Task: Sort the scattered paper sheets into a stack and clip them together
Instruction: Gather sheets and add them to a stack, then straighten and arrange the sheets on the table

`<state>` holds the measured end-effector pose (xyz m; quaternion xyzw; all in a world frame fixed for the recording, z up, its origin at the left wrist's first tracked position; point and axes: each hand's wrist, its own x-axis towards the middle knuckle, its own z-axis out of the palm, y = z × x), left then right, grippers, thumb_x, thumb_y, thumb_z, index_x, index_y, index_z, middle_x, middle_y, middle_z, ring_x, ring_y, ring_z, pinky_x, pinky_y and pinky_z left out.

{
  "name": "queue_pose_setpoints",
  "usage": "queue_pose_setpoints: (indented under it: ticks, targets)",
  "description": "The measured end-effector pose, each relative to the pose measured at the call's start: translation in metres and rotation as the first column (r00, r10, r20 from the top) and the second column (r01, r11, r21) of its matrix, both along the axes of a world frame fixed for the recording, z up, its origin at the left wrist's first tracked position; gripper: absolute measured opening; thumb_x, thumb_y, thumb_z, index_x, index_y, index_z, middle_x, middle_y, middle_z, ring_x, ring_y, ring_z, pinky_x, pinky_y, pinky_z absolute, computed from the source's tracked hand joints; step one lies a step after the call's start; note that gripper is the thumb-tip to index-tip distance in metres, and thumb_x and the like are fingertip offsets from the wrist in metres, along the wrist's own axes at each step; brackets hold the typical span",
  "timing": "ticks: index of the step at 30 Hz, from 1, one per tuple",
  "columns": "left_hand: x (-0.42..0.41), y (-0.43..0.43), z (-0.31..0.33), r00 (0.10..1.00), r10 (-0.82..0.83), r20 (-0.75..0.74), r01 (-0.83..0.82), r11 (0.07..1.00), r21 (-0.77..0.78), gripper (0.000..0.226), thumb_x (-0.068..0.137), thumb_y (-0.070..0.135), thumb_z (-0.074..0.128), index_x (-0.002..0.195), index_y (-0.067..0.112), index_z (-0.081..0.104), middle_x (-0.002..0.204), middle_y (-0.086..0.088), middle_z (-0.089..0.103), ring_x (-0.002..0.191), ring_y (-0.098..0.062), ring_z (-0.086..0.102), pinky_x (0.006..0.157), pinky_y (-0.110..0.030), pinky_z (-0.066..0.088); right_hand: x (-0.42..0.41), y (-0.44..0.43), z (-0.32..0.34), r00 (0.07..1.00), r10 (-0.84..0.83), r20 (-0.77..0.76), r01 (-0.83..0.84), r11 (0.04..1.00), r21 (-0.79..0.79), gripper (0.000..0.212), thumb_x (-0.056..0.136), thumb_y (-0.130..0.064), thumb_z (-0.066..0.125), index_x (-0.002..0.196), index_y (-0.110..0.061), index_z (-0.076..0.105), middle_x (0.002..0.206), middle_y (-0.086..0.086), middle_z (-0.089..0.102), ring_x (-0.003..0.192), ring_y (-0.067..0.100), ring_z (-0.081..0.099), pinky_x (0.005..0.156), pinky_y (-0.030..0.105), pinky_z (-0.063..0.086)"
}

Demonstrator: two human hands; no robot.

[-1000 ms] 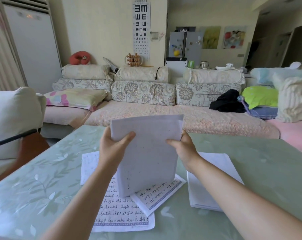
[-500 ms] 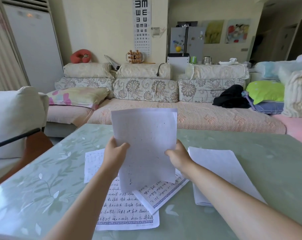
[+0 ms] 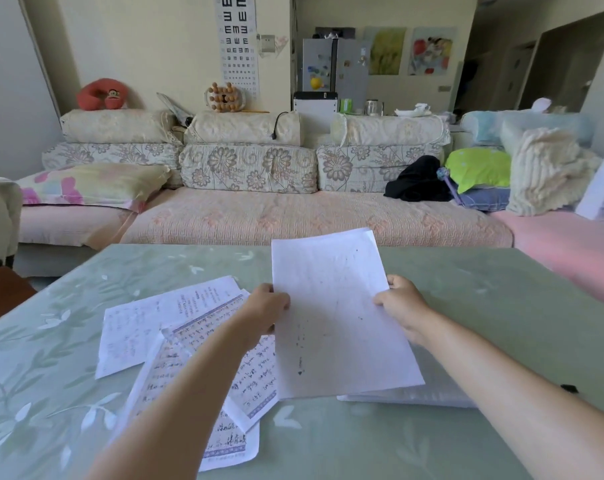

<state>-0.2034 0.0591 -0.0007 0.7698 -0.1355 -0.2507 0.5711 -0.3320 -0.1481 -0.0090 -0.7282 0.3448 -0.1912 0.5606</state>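
The glossy pale-green bench [image 3: 501, 306], printed with white leaves, carries flat rectangular handwritten sheets [image 3: 176, 368], fanned and overlapping left of its middle, toward the near edge. Over the middle a thin white sheet [image 3: 338, 317] tilts upright, its lower edge overlapping a flat white stack [image 3: 432, 393]. The left hand [image 3: 264, 315] and right hand [image 3: 402, 306] pinch its side edges, fingers curled.
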Motion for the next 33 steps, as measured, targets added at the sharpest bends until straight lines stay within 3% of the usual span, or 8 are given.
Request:
queue_pose_setpoints:
  ticks: [4,8,10,13,18,23,27,33]
  targets:
    - [-0.012,-0.048,-0.019,0.998,-0.054,0.008,0.054,0.997,0.047,0.027,0.083,-0.003,0.039,0.094,0.007,0.061,0.092,-0.013,0.063,0.077,-0.027,0.059,0.077,-0.04,0.056,-0.029,-0.032,-0.014,0.999,-0.045,-0.003,0.045,0.999,0.003,0.035,0.08,0.01,0.041,0.094,-0.015,0.061,0.097,0.01,0.068,0.072,0.028,0.063,0.064,0.036,0.05]
    - [-0.018,-0.08,-0.043,0.997,-0.074,0.031,0.071,0.993,0.094,0.037,0.083,0.002,0.049,0.119,0.006,0.058,0.097,-0.011,0.064,0.075,-0.024,0.064,0.074,-0.032,0.057,-0.043,-0.061,-0.027,0.99,-0.126,-0.056,0.121,0.989,-0.083,0.039,0.075,0.005,0.036,0.097,-0.011,0.064,0.086,0.005,0.068,0.065,0.024,0.055,0.057,0.028,0.043]
    - [-0.025,-0.089,-0.053,0.991,-0.115,0.069,0.099,0.973,0.206,0.006,0.084,0.003,0.052,0.084,0.009,0.054,0.077,-0.004,0.049,0.064,-0.019,0.047,0.068,-0.026,0.046,-0.046,-0.069,-0.031,0.98,-0.149,-0.135,0.125,0.978,-0.168,0.029,0.075,0.003,0.036,0.086,-0.01,0.058,0.075,0.003,0.058,0.062,0.024,0.046,0.054,0.024,0.033]
    - [-0.033,-0.1,-0.063,0.976,-0.181,0.122,0.135,0.94,0.312,0.023,0.086,0.007,0.052,0.068,0.014,0.04,0.07,-0.001,0.041,0.066,-0.019,0.041,0.06,-0.026,0.035,-0.05,-0.073,-0.04,0.877,-0.205,-0.434,0.033,0.927,-0.373,0.01,0.083,-0.008,0.044,0.088,-0.016,0.048,0.094,0.007,0.051,0.095,0.032,0.052,0.066,0.029,0.035]
    - [-0.034,-0.105,-0.067,0.952,-0.231,0.199,0.155,0.928,0.339,0.007,0.085,0.014,0.051,0.078,0.015,0.049,0.077,-0.001,0.052,0.07,-0.019,0.05,0.062,-0.026,0.04,-0.049,-0.075,-0.043,0.849,-0.122,-0.514,-0.029,0.96,-0.277,0.005,0.084,-0.01,0.039,0.08,-0.013,0.041,0.088,0.008,0.046,0.085,0.029,0.04,0.056,0.03,0.028]
    - [-0.032,-0.092,-0.06,0.92,-0.303,0.248,0.196,0.905,0.379,0.054,0.092,0.021,0.056,0.142,0.017,0.036,0.13,-0.009,0.055,0.113,-0.026,0.056,0.089,-0.031,0.046,-0.047,-0.061,-0.043,0.751,-0.137,-0.646,-0.176,0.901,-0.396,0.042,0.09,-0.019,0.046,0.131,-0.009,0.044,0.133,0.012,0.049,0.123,0.034,0.043,0.085,0.033,0.041]
    - [-0.015,-0.055,-0.049,0.824,-0.311,0.474,0.064,0.882,0.467,0.059,0.093,0.028,0.057,0.147,0.021,0.034,0.145,-0.005,0.047,0.125,-0.026,0.05,0.101,-0.038,0.044,-0.039,-0.034,-0.037,0.8,-0.188,-0.571,-0.278,0.726,-0.628,0.053,0.092,-0.028,0.048,0.142,-0.015,0.038,0.146,0.008,0.037,0.133,0.032,0.034,0.105,0.04,0.036]
    - [0.007,0.024,-0.059,0.657,-0.475,0.586,-0.128,0.696,0.707,0.068,0.087,0.057,0.057,0.146,0.029,0.037,0.148,0.003,0.041,0.136,-0.021,0.034,0.108,-0.042,0.036,-0.006,0.054,-0.031,0.841,0.325,-0.432,-0.533,0.634,-0.56,0.047,0.096,-0.025,0.052,0.142,-0.023,0.047,0.147,-0.002,0.042,0.139,0.02,0.034,0.114,0.034,0.031]
